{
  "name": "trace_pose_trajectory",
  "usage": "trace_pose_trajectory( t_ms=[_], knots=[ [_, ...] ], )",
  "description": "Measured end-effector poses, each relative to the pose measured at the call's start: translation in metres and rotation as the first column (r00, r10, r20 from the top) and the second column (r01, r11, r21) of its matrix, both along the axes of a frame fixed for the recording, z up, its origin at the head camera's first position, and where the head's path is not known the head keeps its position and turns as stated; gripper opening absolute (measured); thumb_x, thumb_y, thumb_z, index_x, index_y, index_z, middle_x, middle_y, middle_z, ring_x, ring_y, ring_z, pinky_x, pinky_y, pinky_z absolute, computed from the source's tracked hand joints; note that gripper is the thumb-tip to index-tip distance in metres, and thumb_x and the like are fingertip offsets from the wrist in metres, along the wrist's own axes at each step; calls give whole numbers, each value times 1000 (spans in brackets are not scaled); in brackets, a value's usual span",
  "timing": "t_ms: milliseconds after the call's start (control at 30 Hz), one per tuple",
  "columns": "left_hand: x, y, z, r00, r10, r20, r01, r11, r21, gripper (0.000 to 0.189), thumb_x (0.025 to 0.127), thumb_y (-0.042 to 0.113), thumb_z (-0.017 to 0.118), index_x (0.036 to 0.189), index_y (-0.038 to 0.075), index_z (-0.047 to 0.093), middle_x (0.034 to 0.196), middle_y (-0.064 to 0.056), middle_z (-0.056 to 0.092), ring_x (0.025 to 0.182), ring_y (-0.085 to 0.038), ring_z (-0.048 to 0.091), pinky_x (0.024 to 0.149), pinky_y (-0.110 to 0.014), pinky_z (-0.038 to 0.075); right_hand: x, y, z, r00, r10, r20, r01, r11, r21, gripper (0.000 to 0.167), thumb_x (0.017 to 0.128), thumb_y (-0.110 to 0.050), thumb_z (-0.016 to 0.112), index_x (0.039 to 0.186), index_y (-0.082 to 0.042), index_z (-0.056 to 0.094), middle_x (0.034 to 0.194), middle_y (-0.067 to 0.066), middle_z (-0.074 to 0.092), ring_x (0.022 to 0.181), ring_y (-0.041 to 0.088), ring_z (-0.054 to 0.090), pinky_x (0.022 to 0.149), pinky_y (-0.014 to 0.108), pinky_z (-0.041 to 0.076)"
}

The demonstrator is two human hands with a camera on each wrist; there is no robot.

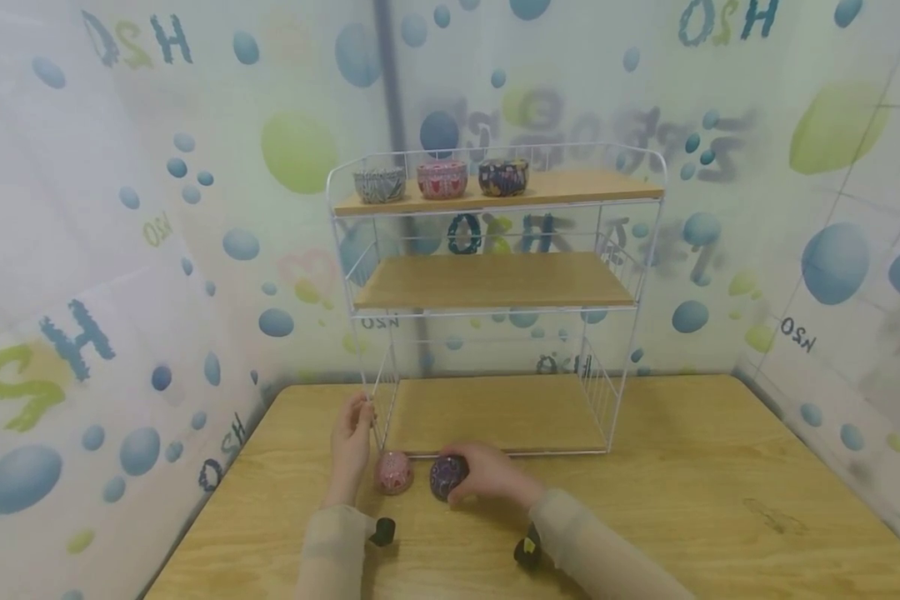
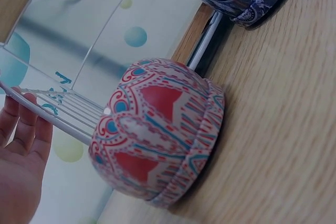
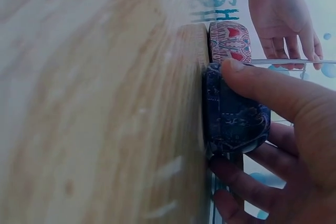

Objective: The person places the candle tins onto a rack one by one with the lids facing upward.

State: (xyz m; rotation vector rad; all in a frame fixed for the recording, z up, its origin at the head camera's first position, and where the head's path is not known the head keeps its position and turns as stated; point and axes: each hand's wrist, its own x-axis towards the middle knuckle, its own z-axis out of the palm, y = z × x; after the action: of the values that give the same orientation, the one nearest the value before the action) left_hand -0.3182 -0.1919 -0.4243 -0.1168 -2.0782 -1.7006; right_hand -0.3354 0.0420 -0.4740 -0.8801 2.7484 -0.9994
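My right hand grips a small round tin with a dark blue-purple pattern, thumb on one side and fingers on the other. The tin is at the table, by the front edge of the rack's bottom board. To its left a pink-and-red patterned tin sits rim down, rounded side up. My left hand holds the left front post of a white wire rack, with its fingertips at the rod in the left wrist view.
Three patterned tins, grey, pink and dark floral, stand in a row on the left of the rack's top shelf. Below are a wooden middle shelf and bottom board. The wooden table meets a bubble-print curtain.
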Motion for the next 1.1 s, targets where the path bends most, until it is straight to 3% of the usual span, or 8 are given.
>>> trace_pose_trajectory(
  t_ms=[133,367,400,567,800,933,1100],
  knots=[
    [-1,0,0,1000,-8,3,7,1000,18,29,103,12,46,126,-5,50,121,-26,58,105,-38,56,90,-40,44,0,1,0,1000,-9,14,9,1000,-24,69,61,-24,89,124,-18,62,121,4,63,107,23,58,94,43,47],
    [-26,-9,-29,1000,20,1,-20,1000,1,36,104,26,46,129,1,50,123,-19,59,103,-28,58,90,-40,45,1,2,4,999,-10,46,14,997,-82,69,61,-20,88,125,-16,62,126,7,60,112,27,56,97,48,45],
    [-26,-9,-30,1000,21,2,-21,1000,1,36,104,26,46,129,0,50,122,-19,59,103,-28,57,90,-40,45,1,3,5,999,-6,51,11,996,-91,69,62,-19,87,126,-15,62,127,7,60,113,27,56,98,48,44],
    [-23,-9,-25,1000,11,1,-11,1000,16,33,104,20,46,129,-2,49,121,-22,59,104,-32,56,90,-40,45,2,4,11,997,4,76,5,992,-125,69,65,-20,87,128,-12,60,127,8,59,112,28,56,97,48,45],
    [-4,-1,-3,1000,6,-16,-6,1000,-15,27,103,11,46,124,-6,50,118,-24,60,101,-33,57,86,-35,46,2,5,14,995,4,100,12,987,-159,68,67,-19,86,129,-9,59,125,9,60,111,28,57,97,47,45],
    [-2,0,0,1000,6,-9,-6,1000,-18,28,103,12,46,124,-5,51,116,-23,60,100,-30,57,86,-35,45,2,4,17,995,5,100,13,984,-177,68,67,-19,86,128,-9,59,123,10,61,107,26,59,94,45,48],
    [-2,-1,0,1000,0,-9,0,1000,-24,26,103,12,46,123,-4,51,113,-24,60,99,-31,57,86,-36,45,1,5,20,994,19,106,4,978,-210,69,67,-18,86,129,-7,58,116,9,62,91,19,60,80,35,52]
  ],
)
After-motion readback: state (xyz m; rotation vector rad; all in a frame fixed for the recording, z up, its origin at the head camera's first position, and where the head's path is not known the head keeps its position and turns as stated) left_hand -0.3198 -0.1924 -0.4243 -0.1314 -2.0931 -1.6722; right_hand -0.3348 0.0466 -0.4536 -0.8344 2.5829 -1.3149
